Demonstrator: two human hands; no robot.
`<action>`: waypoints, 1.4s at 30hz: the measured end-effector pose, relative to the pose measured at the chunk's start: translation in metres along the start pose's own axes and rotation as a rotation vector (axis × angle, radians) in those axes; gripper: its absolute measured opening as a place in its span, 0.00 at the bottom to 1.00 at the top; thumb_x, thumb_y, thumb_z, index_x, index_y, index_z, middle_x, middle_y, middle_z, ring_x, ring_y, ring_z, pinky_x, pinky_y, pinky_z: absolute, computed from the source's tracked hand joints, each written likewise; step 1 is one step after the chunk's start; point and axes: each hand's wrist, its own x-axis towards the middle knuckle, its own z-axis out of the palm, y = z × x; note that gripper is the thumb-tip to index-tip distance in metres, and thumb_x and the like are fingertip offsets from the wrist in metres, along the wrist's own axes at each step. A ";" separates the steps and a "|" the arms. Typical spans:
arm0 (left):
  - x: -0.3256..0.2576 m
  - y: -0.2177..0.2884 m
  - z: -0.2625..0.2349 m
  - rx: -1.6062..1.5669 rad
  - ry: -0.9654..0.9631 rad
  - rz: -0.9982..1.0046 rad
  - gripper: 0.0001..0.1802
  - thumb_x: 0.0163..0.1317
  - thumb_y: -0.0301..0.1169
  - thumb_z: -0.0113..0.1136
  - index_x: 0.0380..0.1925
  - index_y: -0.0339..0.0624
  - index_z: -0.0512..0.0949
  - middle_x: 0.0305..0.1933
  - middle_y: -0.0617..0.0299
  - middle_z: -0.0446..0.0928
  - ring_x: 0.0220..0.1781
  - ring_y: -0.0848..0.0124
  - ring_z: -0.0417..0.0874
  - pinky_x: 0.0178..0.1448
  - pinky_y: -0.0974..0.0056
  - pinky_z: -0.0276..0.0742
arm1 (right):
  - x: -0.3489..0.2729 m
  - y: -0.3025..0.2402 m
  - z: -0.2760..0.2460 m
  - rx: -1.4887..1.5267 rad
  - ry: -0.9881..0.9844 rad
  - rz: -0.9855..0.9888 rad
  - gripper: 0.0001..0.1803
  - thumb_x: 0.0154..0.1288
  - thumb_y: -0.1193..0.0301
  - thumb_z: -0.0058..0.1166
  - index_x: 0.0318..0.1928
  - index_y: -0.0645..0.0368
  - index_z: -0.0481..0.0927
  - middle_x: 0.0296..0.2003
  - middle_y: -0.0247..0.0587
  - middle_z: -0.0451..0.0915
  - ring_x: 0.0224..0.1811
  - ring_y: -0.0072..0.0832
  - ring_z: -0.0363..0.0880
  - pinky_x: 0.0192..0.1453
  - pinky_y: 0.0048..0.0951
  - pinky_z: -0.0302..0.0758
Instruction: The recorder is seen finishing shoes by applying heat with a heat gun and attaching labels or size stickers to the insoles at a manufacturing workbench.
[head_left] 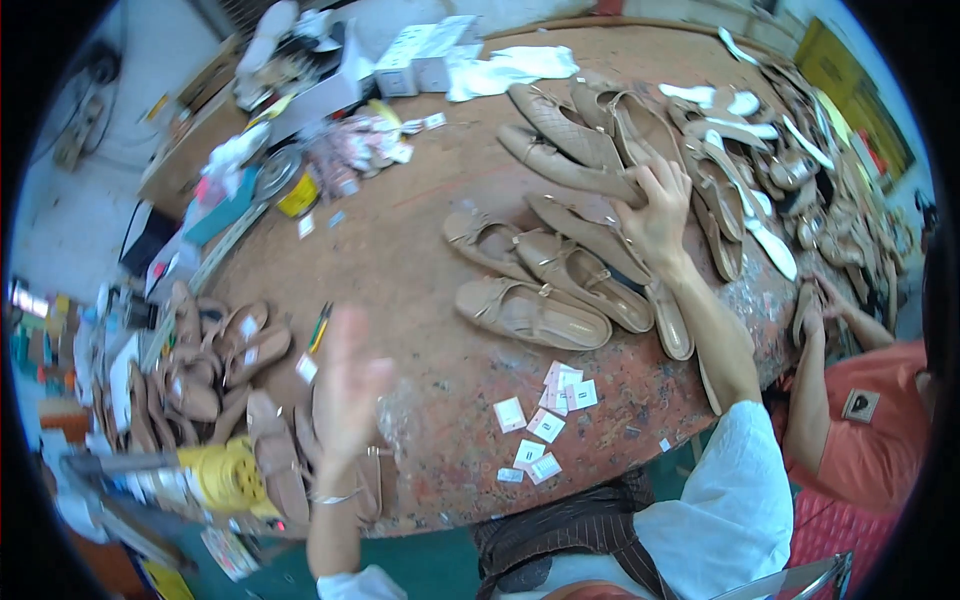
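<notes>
My right hand [658, 205] reaches over the table and is closed on the heel end of a beige flat shoe [565, 165]. A quilted beige shoe [565, 125] lies against it; whether my fingers also grip that one I cannot tell. Below them lie several beige slip-on shoes with small bows, including a mule [535, 315] nearest me. My left hand [350, 385] is raised over the table's left part, blurred by motion, its fingers seemingly stretched up, thumb apart and nothing visible in it. Beige shoes [275, 445] lie beside and under it.
White square cards [545, 425] are scattered near the front edge. A shoe pile [205, 365] and yellow container [225, 475] stand left. Pens [320, 328], a can [285, 180] and boxes [410, 60] lie farther back. At right, a co-worker's hands [815, 300] hold a shoe beside more shoes.
</notes>
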 end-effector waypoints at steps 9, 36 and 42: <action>-0.118 0.012 0.090 -1.046 0.436 0.344 0.56 0.56 0.66 0.55 0.68 0.29 0.53 0.66 0.46 0.67 0.66 0.56 0.71 0.70 0.55 0.62 | -0.087 -0.256 -0.100 1.063 -0.305 -0.110 0.19 0.35 0.67 0.74 0.30 0.58 0.81 0.40 0.45 0.75 0.40 0.38 0.74 0.43 0.37 0.65; -0.345 -0.027 -0.047 -1.104 1.644 0.235 0.45 0.63 0.61 0.54 0.70 0.44 0.57 0.69 0.58 0.63 0.70 0.61 0.65 0.72 0.52 0.59 | -0.190 -0.518 -0.058 1.893 -1.821 0.179 0.23 0.57 0.77 0.64 0.55 0.68 0.79 0.67 0.45 0.64 0.69 0.32 0.62 0.72 0.32 0.55; -0.348 -0.046 -0.086 -1.080 1.705 0.287 0.37 0.66 0.48 0.59 0.68 0.41 0.60 0.68 0.56 0.65 0.69 0.62 0.65 0.73 0.52 0.57 | -0.191 -0.565 -0.022 1.878 -1.974 0.353 0.26 0.55 0.79 0.63 0.58 0.65 0.77 0.54 0.41 0.78 0.58 0.26 0.74 0.64 0.29 0.67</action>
